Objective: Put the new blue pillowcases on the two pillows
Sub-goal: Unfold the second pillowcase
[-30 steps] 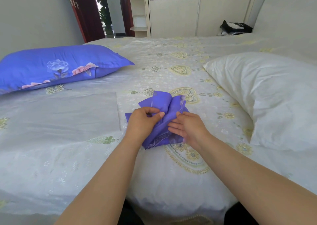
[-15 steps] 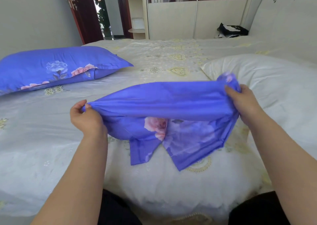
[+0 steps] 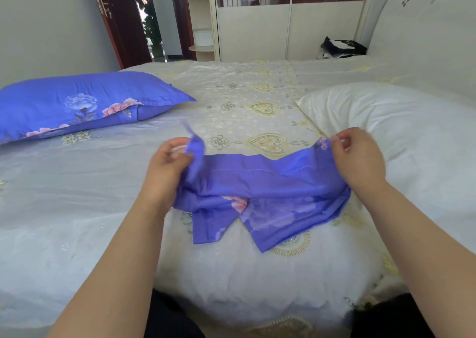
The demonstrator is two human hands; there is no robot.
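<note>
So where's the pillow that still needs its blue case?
The bare white pillow lies on the bed's right side, just beyond the right hand, across from the blue-covered pillow on the left.

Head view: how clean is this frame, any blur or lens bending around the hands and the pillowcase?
Head view: left hand and the pillowcase corner it grips are motion-smeared; right hand is slightly soft; the bare white pillow looks washed out in bright daylight; wide-angle lens bows the bed edge and the forearms.

Covered pillow (image 3: pixel 77 106) running off the left edge, white pillow (image 3: pixel 399 131) running off the right, left hand (image 3: pixel 167 162) blurring
</note>
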